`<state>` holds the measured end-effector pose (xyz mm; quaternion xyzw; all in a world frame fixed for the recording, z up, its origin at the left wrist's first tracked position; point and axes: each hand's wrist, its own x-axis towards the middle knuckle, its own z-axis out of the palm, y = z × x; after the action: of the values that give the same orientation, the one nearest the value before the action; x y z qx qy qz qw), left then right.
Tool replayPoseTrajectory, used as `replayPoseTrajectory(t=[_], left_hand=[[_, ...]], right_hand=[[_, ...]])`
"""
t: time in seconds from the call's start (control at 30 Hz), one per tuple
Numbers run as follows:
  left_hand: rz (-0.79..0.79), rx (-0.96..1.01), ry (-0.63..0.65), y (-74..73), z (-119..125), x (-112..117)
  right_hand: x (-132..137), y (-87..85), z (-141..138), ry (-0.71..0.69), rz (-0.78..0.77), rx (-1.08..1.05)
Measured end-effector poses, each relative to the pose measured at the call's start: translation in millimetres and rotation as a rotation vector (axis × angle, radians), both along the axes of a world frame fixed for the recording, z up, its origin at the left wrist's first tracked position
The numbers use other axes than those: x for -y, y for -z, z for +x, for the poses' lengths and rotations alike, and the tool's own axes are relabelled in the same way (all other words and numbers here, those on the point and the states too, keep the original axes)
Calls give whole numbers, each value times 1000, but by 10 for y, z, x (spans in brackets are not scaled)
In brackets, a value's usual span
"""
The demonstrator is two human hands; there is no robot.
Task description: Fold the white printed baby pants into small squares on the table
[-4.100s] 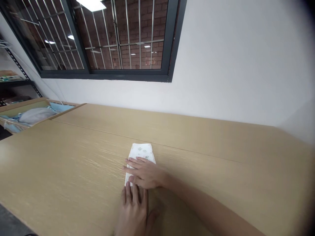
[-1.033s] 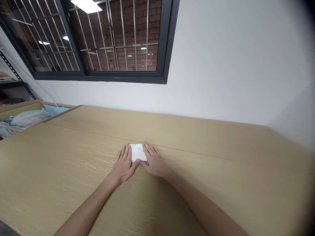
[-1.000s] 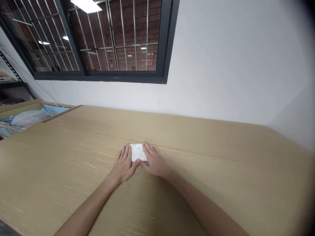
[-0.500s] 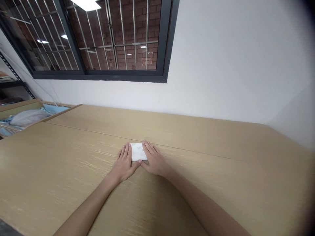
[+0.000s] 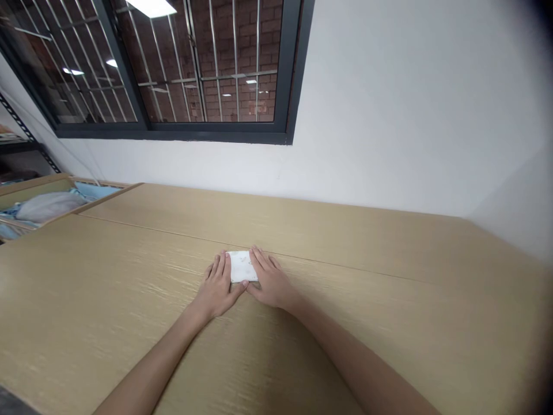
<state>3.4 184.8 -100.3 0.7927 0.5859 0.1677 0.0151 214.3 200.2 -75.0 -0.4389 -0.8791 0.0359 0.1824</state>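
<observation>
A small white square with faint marks (image 5: 242, 267) lies flat on the wooden tabletop (image 5: 129, 271); it could be folded cloth or paper, I cannot tell which. Along its left edge rests my left hand (image 5: 219, 288), fingers stretched forward and flat, the fingertips touching the square's side. My right hand (image 5: 272, 282) lies over the opposite edge with its fingers extended and covers part of that side. Both thumbs point inward and meet at the near edge of the square. Neither hand is closed around anything.
A thin seam (image 5: 324, 262) runs across the tabletop just beyond the hands. At the left stands an open wooden box (image 5: 108, 200) with blue and whitish soft material (image 5: 52, 206) inside. Behind the table rise a white wall (image 5: 389, 115) and a dark-framed barred window (image 5: 216, 131).
</observation>
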Motion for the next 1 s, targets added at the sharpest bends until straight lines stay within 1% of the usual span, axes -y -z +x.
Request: replayPoseTrajectory(t=[0.23, 0.47, 0.57, 0.7, 0.77, 0.9, 1.0], left_hand=[[-43, -23, -12, -56, 11, 16], [-41, -17, -8, -69, 18, 28], [-81, -12, -9, -108, 16, 36], [-142, 9, 10, -203, -22, 3], [-153, 33, 31, -243, -47, -34], [-131, 71, 55, -258, -59, -92], [-100, 96, 62, -228, -34, -95]], right_hand=[[5, -13, 1, -1, -5, 3], [13, 3, -3, 1, -5, -1], [11, -60, 27, -16, -10, 3], [-47, -183, 110, -89, -67, 10], [-93, -213, 140, -86, -84, -14], [-172, -181, 145, -85, -40, -98], [-199, -150, 129, -111, 17, -92]])
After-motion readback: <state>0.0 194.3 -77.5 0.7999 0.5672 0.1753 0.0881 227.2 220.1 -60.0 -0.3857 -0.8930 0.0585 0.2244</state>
